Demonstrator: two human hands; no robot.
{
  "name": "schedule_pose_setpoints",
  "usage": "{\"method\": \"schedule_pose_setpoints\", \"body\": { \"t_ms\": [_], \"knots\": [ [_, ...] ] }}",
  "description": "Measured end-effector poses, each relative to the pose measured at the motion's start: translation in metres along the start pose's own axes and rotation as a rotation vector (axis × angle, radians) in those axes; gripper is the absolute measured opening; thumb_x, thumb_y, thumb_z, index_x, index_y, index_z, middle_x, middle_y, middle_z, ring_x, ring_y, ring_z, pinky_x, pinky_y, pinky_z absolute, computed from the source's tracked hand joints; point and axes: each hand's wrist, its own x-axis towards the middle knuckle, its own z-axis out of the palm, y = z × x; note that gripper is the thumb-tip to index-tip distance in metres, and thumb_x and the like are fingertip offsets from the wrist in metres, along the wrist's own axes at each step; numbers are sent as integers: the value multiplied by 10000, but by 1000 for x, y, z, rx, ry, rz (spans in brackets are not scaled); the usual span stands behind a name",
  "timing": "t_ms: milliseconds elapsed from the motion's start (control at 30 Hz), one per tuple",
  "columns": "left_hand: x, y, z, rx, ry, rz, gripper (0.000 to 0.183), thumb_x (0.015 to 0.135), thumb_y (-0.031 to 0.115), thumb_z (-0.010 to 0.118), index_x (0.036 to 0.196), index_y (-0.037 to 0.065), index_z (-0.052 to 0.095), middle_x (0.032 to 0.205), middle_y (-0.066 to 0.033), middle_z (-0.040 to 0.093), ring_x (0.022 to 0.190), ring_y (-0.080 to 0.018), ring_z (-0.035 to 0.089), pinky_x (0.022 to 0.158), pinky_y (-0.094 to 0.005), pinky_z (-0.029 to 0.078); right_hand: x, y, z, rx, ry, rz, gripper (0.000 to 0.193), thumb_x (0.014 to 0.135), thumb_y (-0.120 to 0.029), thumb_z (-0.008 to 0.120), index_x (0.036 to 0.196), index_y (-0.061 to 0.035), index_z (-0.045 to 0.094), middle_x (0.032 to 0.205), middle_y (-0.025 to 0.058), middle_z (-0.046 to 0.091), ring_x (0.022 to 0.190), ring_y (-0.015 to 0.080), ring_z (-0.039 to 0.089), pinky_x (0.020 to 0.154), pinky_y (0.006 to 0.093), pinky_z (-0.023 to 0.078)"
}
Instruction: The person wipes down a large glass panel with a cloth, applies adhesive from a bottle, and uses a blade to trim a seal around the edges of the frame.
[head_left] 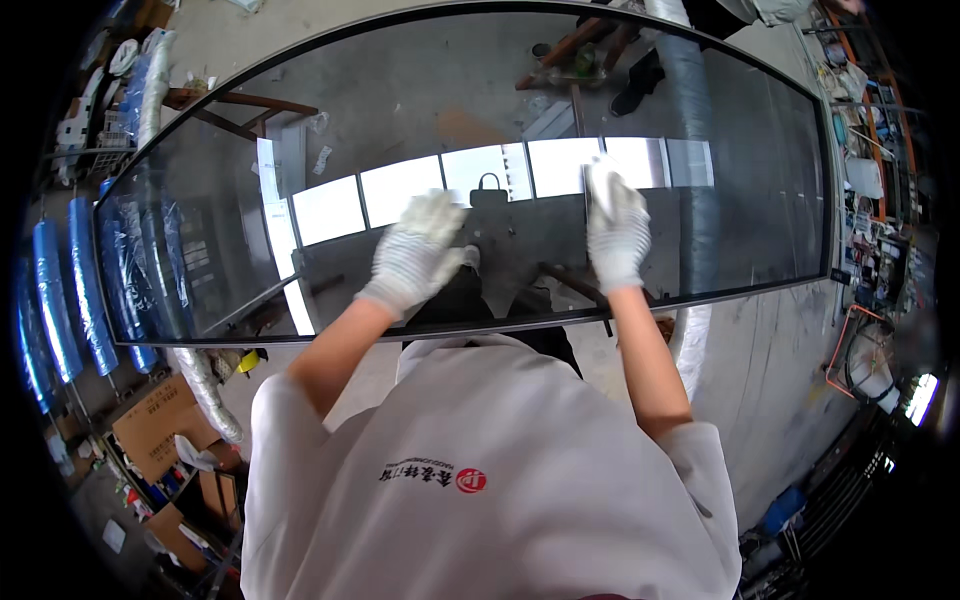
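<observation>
A large glass pane [480,100] in a thin dark frame [560,318] lies across two wrapped supports in front of me. My left hand [415,250], in a white ribbed knit glove, is over the left-middle of the glass, its fingers stretched out and a little blurred. It holds nothing that I can see. My right hand [617,225], gloved alike, is right of the middle with its fingers together, pointing away from me. Along its left side runs a thin dark edge; whether this is a held thing or a reflection is unclear. Bright windows reflect in the pane.
Wrapped padded supports [692,350] stick out beneath the pane. Blue plastic-wrapped rolls [55,300] stand at the left, above a cardboard box [165,425]. Cluttered shelves [865,180] line the right side. Wooden trestle legs show through the glass, and a dark shoe [628,100] appears near the far edge.
</observation>
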Motion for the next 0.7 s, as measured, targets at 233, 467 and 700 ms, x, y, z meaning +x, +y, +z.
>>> {"method": "schedule_pose_setpoints", "body": {
  "t_ms": [233, 467, 700],
  "knots": [
    [-190, -121, -11, 234, 237, -587, 543, 880, 224, 479, 1360, 1, 357, 1390, -226, 360, 1293, -388, 328, 1073, -455, 267, -15, -189, 43, 240, -335, -434, 394, 775, -109, 528, 1167, -129, 563, 997, 118, 580, 831, 291, 591, 700, 399, 500],
    [-224, -90, 12, 200, 405, -679, 552, 880, 290, 449, 1354, 17, 377, 1396, -226, 351, 1288, -394, 329, 1070, -482, 235, -43, -57, -40, 230, -389, -552, 338, 717, 18, 534, 984, -142, 665, 880, 73, 634, 787, 266, 611, 678, 376, 501],
    [-220, -95, 17, 272, 423, -675, 534, 871, 279, 450, 1335, 18, 406, 1379, -220, 382, 1283, -373, 351, 1069, -473, 246, -82, -161, -4, 398, -713, -835, 325, 726, -41, 519, 1011, -119, 653, 867, 77, 601, 815, 238, 595, 692, 358, 499]
  ]
}}
